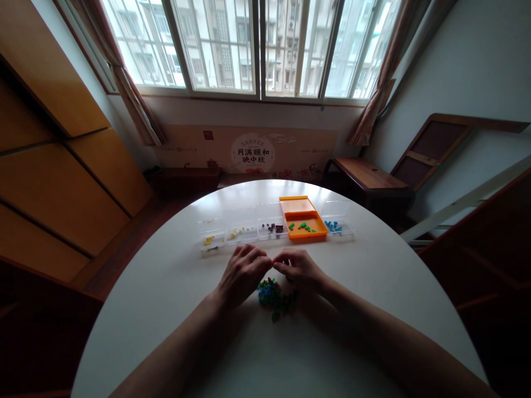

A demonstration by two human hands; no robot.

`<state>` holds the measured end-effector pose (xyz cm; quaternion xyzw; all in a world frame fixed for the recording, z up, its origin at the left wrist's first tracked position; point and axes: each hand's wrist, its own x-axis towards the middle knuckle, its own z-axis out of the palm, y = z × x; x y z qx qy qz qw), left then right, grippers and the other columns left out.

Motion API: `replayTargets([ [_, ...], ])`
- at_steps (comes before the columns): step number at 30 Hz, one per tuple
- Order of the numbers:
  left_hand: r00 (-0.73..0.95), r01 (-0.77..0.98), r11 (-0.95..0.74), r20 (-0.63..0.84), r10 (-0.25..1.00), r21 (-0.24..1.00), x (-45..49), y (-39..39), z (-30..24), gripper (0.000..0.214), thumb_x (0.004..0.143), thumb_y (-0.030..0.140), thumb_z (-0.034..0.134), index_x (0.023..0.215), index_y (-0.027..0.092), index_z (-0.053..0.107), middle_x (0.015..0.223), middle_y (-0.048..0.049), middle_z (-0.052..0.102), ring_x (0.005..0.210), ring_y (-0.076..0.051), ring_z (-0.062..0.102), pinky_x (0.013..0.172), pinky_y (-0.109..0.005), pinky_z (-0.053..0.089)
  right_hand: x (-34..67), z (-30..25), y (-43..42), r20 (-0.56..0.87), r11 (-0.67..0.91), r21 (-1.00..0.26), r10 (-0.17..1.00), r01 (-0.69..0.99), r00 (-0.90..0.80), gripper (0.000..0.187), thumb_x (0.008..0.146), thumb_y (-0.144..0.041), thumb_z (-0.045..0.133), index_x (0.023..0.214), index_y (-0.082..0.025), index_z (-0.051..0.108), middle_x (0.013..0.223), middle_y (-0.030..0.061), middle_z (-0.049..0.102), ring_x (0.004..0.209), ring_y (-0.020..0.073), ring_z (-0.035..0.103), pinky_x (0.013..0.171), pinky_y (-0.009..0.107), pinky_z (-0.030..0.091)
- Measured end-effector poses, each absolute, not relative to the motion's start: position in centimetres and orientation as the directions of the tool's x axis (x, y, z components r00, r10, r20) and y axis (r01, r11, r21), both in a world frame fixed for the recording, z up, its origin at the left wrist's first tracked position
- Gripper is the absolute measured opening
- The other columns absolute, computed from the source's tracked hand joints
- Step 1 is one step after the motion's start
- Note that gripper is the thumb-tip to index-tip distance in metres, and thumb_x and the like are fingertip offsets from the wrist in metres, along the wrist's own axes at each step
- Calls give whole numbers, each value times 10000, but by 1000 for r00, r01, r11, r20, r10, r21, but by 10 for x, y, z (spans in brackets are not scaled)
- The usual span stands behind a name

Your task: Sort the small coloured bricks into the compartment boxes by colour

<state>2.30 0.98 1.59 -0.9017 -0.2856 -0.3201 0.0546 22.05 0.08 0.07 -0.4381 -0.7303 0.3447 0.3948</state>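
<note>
My left hand and my right hand meet over the middle of the table, fingertips pinched together and touching. Whatever sits between them is too small or hidden to make out. Just below the fingers lies a loose pile of small plastic building bricks, mostly green, blue and brown. Beyond my hands stands a row of open lidded boxes. The orange box holds a few green bricks. Clear boxes beside it hold blue bricks, dark brown bricks, pale yellow bricks and yellow bricks.
The round white table extends around both forearms, its curved edge beyond the boxes. A wooden bench-like seat stands behind at the right, and wooden cabinets line the left. A window is at the back.
</note>
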Motion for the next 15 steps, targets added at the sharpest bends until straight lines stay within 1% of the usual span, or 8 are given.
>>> replayTargets([
  [4,611,563,-823,633,476,76,23,10,16,115,920,225,536,849,199,623,838,-21,650,853,-169,507,784,-324,355,220,1,0,273,360,-870,921,337,-278,124,799,-248,636,807,-165,727,712,12,682,614,110,529,587,219,398],
  [9,630,563,-825,616,474,59,23,10,17,157,931,202,501,829,200,620,830,-20,647,847,-163,508,795,-324,358,220,0,2,262,350,-883,920,311,-293,130,793,-260,636,805,-166,726,716,10,681,618,112,533,592,221,408],
  [15,637,572,-820,614,466,29,23,8,18,157,936,188,487,837,199,610,839,-19,648,845,-164,503,798,-325,361,220,1,3,233,322,-901,924,291,-302,155,803,-288,635,797,-160,724,713,10,677,627,115,539,592,221,411],
])
